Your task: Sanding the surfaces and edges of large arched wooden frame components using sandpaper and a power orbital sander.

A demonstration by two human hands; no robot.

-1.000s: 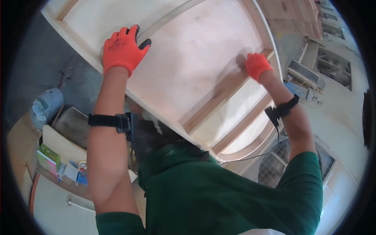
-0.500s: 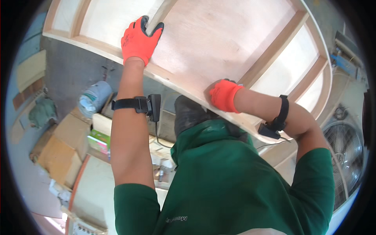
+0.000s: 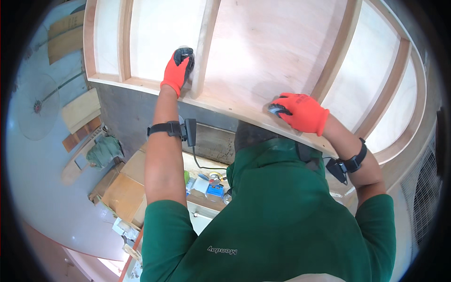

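A large pale wooden panel (image 3: pixel 272 51) with a raised rim and crosswise wooden strips (image 3: pixel 209 42) lies in front of me, curving round at its right end. My left hand (image 3: pixel 178 71), in a red glove with black palm coating, is curled just left of one strip, inside a compartment. A whitish edge shows at its fingertips; what it belongs to is hidden. My right hand (image 3: pixel 301 113), gloved alike, rests closed on the near rim (image 3: pixel 235 111). Beneath its fingers a small grey-blue piece peeks out, too covered to name.
A strap with a black device (image 3: pixel 190 132) and cable sits on each forearm. At lower left are cardboard (image 3: pixel 123 195), a green cloth (image 3: pixel 104 151) and a blue box (image 3: pixel 215 190) among small items. A standing fan (image 3: pixel 37 107) is far left, a mesh guard (image 3: pixel 423 192) at right.
My left hand has gone from spread over a strip to curled beside it. The right hand has turned, showing its back and a piece under the fingers. The whole view has shifted.
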